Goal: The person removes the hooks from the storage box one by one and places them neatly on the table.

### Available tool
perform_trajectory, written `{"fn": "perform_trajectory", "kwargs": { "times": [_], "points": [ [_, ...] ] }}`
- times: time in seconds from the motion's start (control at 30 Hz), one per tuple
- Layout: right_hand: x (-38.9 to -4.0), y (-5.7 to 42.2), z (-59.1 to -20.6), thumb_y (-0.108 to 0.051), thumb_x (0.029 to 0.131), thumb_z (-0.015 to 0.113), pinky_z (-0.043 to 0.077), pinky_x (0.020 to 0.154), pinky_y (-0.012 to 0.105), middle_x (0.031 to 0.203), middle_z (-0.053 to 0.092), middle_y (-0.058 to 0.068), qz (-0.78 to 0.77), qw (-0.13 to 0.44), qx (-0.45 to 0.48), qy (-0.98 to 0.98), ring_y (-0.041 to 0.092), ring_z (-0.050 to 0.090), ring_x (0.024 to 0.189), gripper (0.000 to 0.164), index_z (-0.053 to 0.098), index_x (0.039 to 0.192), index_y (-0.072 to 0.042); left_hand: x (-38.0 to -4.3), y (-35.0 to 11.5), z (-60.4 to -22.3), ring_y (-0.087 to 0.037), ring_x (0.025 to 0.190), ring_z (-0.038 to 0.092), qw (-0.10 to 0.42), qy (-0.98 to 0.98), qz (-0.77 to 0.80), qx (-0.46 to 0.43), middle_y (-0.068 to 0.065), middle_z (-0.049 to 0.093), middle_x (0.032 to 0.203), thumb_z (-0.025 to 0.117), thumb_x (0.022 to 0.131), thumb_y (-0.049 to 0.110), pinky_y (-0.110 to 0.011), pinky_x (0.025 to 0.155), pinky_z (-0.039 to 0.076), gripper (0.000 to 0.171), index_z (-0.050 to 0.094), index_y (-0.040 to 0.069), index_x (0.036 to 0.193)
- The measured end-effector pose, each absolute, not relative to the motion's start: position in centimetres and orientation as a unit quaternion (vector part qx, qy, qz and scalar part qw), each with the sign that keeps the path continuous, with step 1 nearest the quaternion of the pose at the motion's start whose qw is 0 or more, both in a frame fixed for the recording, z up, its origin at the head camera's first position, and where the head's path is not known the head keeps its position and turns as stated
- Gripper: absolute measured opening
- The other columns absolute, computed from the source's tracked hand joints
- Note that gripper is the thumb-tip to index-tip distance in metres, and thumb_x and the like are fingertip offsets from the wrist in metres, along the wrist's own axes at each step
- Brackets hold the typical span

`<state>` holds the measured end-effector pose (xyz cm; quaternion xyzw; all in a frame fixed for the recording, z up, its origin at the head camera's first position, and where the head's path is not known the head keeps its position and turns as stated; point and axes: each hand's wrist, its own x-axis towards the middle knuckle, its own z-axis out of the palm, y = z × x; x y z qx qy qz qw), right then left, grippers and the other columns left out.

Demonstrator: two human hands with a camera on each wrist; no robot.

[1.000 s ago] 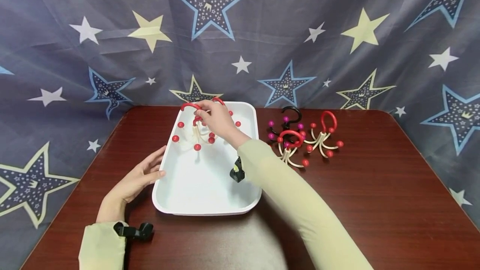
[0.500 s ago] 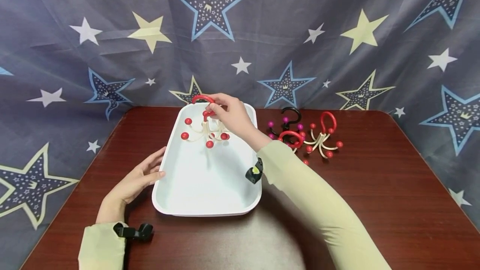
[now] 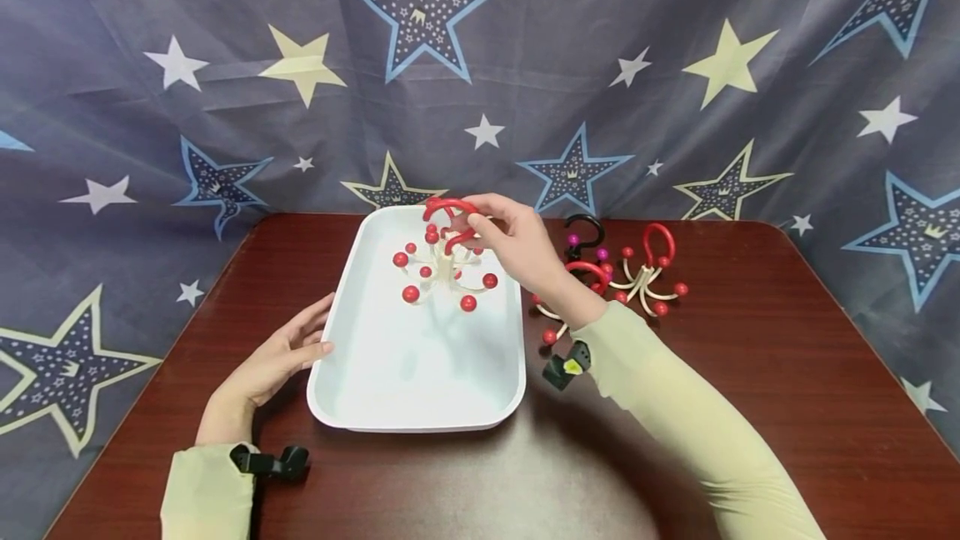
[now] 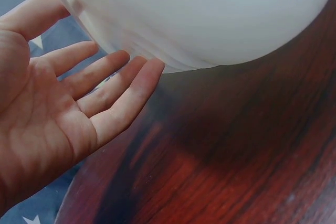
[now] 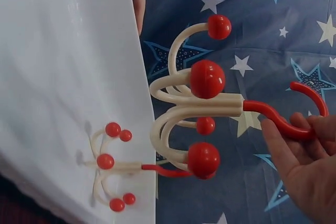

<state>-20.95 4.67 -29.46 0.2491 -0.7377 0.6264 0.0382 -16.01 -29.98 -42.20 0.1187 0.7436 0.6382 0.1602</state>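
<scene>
My right hand (image 3: 521,248) pinches the red hook of a cream multi-arm hanging hook (image 3: 445,272) with red ball tips, above the far half of a white tray (image 3: 375,382). In the right wrist view, the thumb and fingers hold the red curve of this hanging hook (image 5: 226,104), its arms apart from the tray. A second red-and-cream hanging hook (image 5: 123,167) stands inside the tray; in the head view the held one mostly covers it. My left hand (image 3: 273,357) touches the tray's left side with extended fingers, thumb at the rim, as the left wrist view also shows.
Right of the tray, on the dark red table (image 3: 750,407), stand a black hanging hook (image 3: 587,227) with magenta balls and two red-and-cream ones, one at the right (image 3: 645,277) and a nearer one (image 3: 588,270), partly behind my right arm. A star-patterned cloth (image 3: 480,48) hangs behind.
My right hand has moved rightward across the tray, carrying the hanging hook from the tray's left part toward its right side. The left hand and the tray have stayed in place.
</scene>
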Motion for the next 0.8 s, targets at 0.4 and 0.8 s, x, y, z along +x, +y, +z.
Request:
{"fn": "perform_trajectory", "kwargs": {
  "times": [0.4, 0.8],
  "points": [
    [-18.0, 8.7, -29.0, -0.006, 0.092, 0.051, 0.052, 0.076, 0.033, 0.102, 0.062, 0.024, 0.649, 0.018, 0.239, -0.722, 0.027, 0.063, 0.091, 0.025, 0.056, 0.113, 0.006, -16.0, -30.3, -42.5, -0.002, 0.111, 0.051, 0.163, 0.743, 0.636, 0.129, 0.006, 0.036, 0.135, 0.052, 0.090, 0.005, -0.025, 0.083, 0.048, 0.069, 0.014, 0.016, 0.147],
    [-15.6, 13.4, -29.8, -0.009, 0.093, 0.050, 0.052, 0.076, 0.036, 0.095, 0.066, 0.016, 0.631, 0.056, 0.230, -0.739, 0.023, 0.066, 0.086, 0.025, 0.057, 0.113, 0.002, -16.0, -30.2, -42.5, -0.002, 0.111, 0.051, 0.163, 0.741, 0.638, 0.129, 0.005, 0.035, 0.136, 0.052, 0.090, 0.005, -0.025, 0.083, 0.048, 0.069, 0.014, 0.016, 0.147]
  ]
}}
